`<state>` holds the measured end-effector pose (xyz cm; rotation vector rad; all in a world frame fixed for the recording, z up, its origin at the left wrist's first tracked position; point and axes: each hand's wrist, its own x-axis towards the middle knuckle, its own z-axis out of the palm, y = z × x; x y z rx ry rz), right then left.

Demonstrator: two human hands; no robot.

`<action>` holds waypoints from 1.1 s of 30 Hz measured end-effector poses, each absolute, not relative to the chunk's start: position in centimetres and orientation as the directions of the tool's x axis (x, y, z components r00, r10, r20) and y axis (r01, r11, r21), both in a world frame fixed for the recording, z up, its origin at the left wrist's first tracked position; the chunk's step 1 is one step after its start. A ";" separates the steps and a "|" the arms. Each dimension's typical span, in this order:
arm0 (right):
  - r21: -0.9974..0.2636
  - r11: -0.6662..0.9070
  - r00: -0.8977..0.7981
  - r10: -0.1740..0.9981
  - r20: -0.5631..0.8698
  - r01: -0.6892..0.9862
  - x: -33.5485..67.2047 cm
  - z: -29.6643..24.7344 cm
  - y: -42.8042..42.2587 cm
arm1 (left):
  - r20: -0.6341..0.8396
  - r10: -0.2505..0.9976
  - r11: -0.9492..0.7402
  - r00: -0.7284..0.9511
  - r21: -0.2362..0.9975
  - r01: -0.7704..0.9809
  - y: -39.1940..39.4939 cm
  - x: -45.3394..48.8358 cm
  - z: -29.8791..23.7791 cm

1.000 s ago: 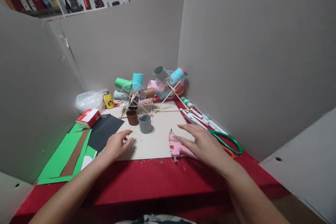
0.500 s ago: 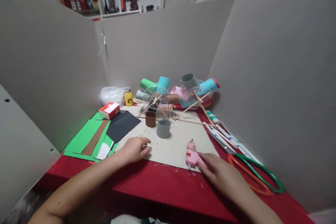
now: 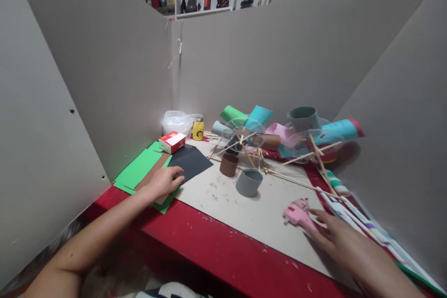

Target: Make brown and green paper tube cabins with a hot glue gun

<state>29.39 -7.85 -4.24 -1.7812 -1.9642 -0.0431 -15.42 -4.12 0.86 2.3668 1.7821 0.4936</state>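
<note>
My left hand (image 3: 163,183) is over the near edge of a stack of green craft sheets (image 3: 141,172), a brown strip (image 3: 152,171) and a black sheet (image 3: 190,160). Its thumb and fingers are apart and hold nothing. In my right hand (image 3: 335,228) is the handle of a pink hot glue gun (image 3: 298,213), low over the right part of a pale board (image 3: 216,205). Between my hands, a grey paper tube (image 3: 249,184) and a brown paper tube (image 3: 229,165) stand on the board.
Behind the tubes, stick frames carry clear discs with coloured tubes (image 3: 259,118). A red-and-white box (image 3: 172,142) lies on the sheets, near a yellow container (image 3: 198,129) and a plastic bag (image 3: 178,122). White sticks (image 3: 366,230) line the right side. Grey panels (image 3: 251,60) enclose the table.
The view has turned left. My left hand has gone from the board to the sheets on the left. The glue gun has tipped over sideways in my right hand.
</note>
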 end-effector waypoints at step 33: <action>-0.382 0.713 -0.598 0.701 0.388 0.588 11.1 -2.9 -10.0 | -0.100 0.993 0.037 -0.056 -0.187 0.982 -0.3 -24.4 2.2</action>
